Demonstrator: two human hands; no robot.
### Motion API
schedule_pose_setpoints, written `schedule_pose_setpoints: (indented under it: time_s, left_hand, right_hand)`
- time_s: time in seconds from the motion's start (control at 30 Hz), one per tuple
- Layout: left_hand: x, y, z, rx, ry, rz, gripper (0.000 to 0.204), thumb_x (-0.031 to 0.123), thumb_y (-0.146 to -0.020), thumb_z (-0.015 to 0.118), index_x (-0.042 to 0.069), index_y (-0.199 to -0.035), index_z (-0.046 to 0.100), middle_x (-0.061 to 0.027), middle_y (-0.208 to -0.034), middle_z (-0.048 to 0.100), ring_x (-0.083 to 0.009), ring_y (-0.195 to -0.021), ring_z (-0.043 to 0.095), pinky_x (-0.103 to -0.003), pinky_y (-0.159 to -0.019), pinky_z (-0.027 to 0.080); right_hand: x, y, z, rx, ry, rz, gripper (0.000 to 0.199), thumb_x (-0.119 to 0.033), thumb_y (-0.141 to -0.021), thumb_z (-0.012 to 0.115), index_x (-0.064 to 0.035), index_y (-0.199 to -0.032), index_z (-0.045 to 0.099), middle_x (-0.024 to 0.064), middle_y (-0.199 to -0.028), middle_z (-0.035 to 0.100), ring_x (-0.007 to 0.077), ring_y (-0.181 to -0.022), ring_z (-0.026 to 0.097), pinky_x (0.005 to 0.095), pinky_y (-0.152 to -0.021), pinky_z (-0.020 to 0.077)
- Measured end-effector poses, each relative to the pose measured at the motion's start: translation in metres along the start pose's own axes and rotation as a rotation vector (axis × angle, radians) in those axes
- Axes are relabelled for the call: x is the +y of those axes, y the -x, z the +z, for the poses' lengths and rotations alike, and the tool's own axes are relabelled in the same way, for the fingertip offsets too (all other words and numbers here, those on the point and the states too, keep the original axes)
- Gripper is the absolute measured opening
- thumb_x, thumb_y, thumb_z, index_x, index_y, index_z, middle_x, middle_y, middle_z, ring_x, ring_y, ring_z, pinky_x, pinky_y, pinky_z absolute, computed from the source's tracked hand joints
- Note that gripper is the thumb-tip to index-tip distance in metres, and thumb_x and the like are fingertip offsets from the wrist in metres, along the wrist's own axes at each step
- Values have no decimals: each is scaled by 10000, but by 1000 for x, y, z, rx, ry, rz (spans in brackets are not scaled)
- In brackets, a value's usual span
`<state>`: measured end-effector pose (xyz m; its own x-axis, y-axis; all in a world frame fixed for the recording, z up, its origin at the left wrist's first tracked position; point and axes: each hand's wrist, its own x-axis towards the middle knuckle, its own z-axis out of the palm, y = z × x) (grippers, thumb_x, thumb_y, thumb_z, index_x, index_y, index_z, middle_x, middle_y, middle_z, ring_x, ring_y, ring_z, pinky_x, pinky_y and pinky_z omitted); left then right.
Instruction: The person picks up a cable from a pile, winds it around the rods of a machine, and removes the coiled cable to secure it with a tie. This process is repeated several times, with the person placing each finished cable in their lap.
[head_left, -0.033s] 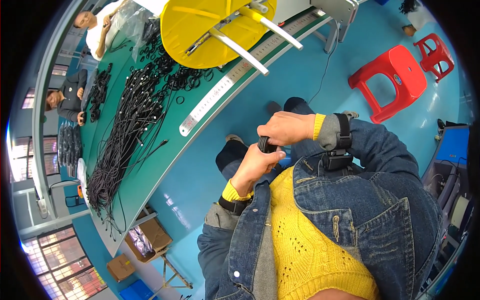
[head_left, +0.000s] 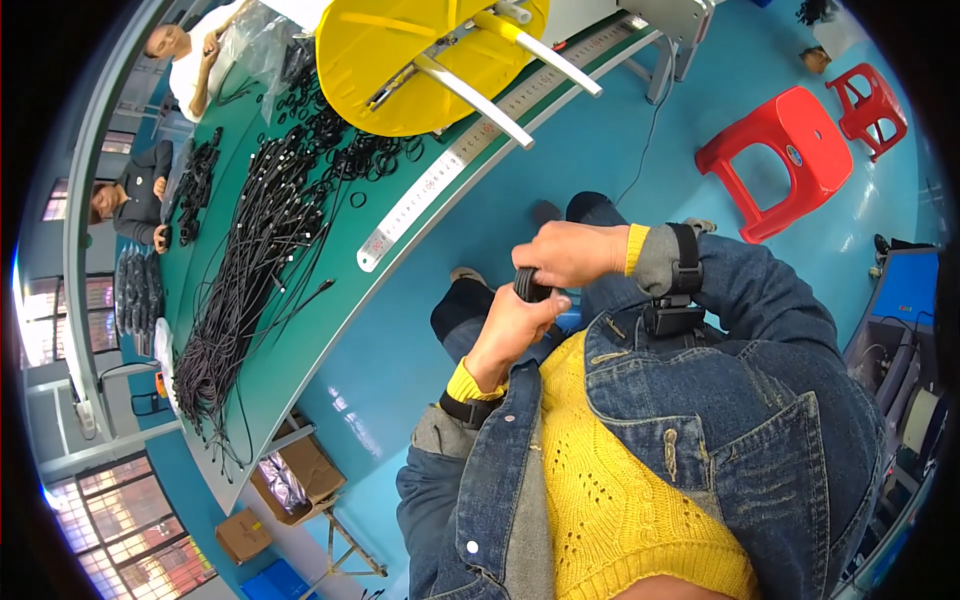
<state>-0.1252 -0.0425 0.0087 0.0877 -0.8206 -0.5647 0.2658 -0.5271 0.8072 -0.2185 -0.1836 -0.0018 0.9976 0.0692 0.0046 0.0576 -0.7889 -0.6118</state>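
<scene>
A small wound coil of black cable (head_left: 530, 286) is held between my two hands, in front of my body and past the table's edge. My left hand (head_left: 507, 328) is closed around its lower part, with the thumb across the near side. From above, my right hand (head_left: 572, 254) pinches the coil's top with curled fingers. Much of the coil is hidden by the fingers. On the green table (head_left: 310, 345) to the left lies a large pile of loose black cables (head_left: 245, 290) with light-coloured ends. Several small black rings (head_left: 385, 155) lie scattered beyond it.
A long metal ruler (head_left: 430, 185) runs along the table's edge. An upturned yellow stool (head_left: 390, 60) with white legs rests at the far side. Red stools (head_left: 790, 150) stand on the floor to the right. Two people sit across the table. An open cardboard box (head_left: 305, 470) is below left.
My hands have shifted very slightly around the cable coil, the left thumb a little higher. Both still hold it.
</scene>
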Motion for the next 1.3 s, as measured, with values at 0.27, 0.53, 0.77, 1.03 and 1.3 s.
schedule_pose_setpoints:
  time_s: [0.27,0.53,0.77,1.03,1.3]
  left_hand:
    - [-14,-2,-3,-57,70,-120,148,103,-778,656,62,-846,532,45,-567,413,-48,-441,355,-213,-391,246]
    - [-26,-14,-7,-134,312,-92,177,160,-795,660,77,-804,504,29,-575,416,-58,-441,346,-209,-400,254]
    - [-28,-18,-8,-35,204,-6,168,179,-820,629,64,-855,511,2,-619,461,-74,-482,385,-211,-409,274]
    - [-21,-9,-21,-271,729,-147,394,450,-886,472,66,-970,498,-76,-759,510,-142,-581,443,-246,-477,362]
    - [-29,-13,-20,-210,374,144,498,469,-902,428,-5,-1042,485,-105,-864,560,-189,-721,554,-315,-654,481]
  right_hand:
    - [7,8,32,266,-175,-52,149,-126,-724,575,-28,-759,468,160,-618,557,367,-564,546,423,-481,420]
    - [17,5,31,312,-156,26,135,-116,-724,568,-27,-784,486,152,-601,556,360,-559,553,408,-483,433]
    - [13,6,42,426,-111,45,120,-127,-722,549,-15,-741,506,178,-603,571,370,-591,577,436,-515,448]
    - [6,3,27,305,-19,162,134,-146,-736,554,-22,-763,510,166,-616,587,354,-601,594,428,-518,454]
    - [1,4,20,192,94,75,153,-175,-768,528,-31,-813,505,151,-646,604,328,-631,608,416,-533,458]
